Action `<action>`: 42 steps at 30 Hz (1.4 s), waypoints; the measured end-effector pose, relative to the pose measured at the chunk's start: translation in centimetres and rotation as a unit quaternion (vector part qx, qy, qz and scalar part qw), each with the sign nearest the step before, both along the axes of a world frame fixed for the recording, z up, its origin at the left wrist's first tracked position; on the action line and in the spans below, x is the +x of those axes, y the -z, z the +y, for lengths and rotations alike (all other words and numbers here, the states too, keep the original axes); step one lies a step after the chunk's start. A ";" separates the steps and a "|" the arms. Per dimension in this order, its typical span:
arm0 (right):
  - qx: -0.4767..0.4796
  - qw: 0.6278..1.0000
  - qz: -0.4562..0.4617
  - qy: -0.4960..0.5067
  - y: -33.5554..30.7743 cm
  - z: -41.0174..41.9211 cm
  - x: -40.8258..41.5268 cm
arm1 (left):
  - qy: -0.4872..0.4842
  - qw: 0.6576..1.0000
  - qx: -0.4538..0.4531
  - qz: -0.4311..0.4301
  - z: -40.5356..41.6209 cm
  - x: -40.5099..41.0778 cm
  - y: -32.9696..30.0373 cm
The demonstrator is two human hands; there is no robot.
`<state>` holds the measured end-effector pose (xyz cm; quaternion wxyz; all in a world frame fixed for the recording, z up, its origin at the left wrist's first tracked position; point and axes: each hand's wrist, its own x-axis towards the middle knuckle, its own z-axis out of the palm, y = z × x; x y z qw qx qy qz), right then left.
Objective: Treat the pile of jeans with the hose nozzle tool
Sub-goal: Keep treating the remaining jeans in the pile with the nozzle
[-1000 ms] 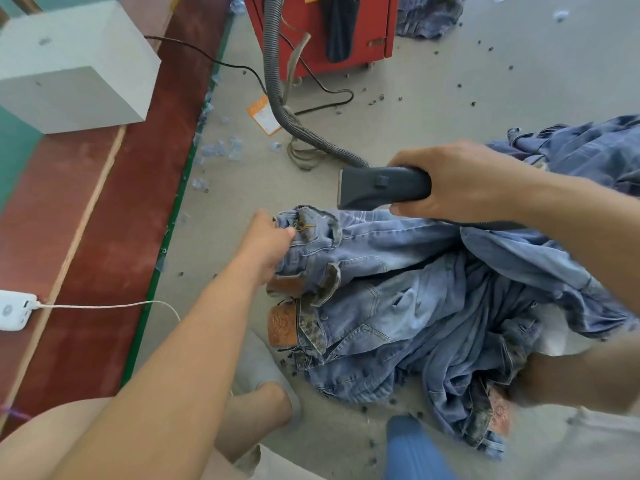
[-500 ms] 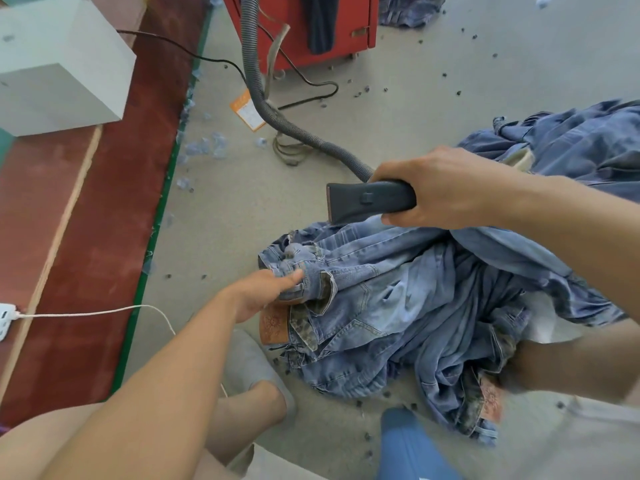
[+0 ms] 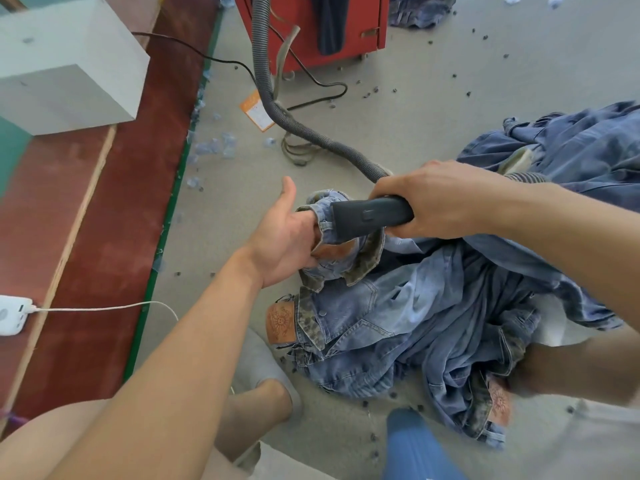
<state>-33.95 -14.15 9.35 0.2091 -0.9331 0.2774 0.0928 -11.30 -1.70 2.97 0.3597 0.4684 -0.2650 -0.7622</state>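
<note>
Right hand [image 3: 446, 199] clenched around dark grey plastic hose nozzle tool [image 3: 370, 218]. Left hand [image 3: 287, 237] grasping raised waistband of crumpled blue denim jeans pile [image 3: 433, 317], nozzle mouth touching denim.

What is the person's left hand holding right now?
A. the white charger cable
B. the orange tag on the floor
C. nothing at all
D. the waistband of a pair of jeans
D: the left hand grips the folded waistband of the top jeans, lifting it toward the dark hose nozzle held by the right hand.
</note>
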 end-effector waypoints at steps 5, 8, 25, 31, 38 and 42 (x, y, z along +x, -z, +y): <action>0.006 0.999 -0.046 -0.016 -0.4 0.4 0.7 | -0.013 1.000 0.002 0.009 0.2 0.0 0.1; 0.017 0.997 -0.079 0.017 -1.0 -0.7 0.1 | -0.009 1.000 -0.004 0.018 0.3 0.1 0.1; 0.013 0.984 -0.154 0.091 -3.5 -2.9 -1.5 | 0.092 0.988 0.005 -0.123 0.0 1.7 -6.7; 0.004 0.997 -0.047 0.066 -2.0 -2.3 -3.6 | -0.066 0.966 0.035 -0.249 -0.2 0.3 -5.0; 0.016 0.999 -0.027 0.016 -1.2 -1.2 -4.0 | -0.200 0.970 0.090 -0.109 -2.0 0.3 -5.4; -0.013 1.000 0.020 -0.004 -0.5 -0.8 -3.8 | -0.238 0.963 0.098 -0.078 -2.5 0.2 -6.1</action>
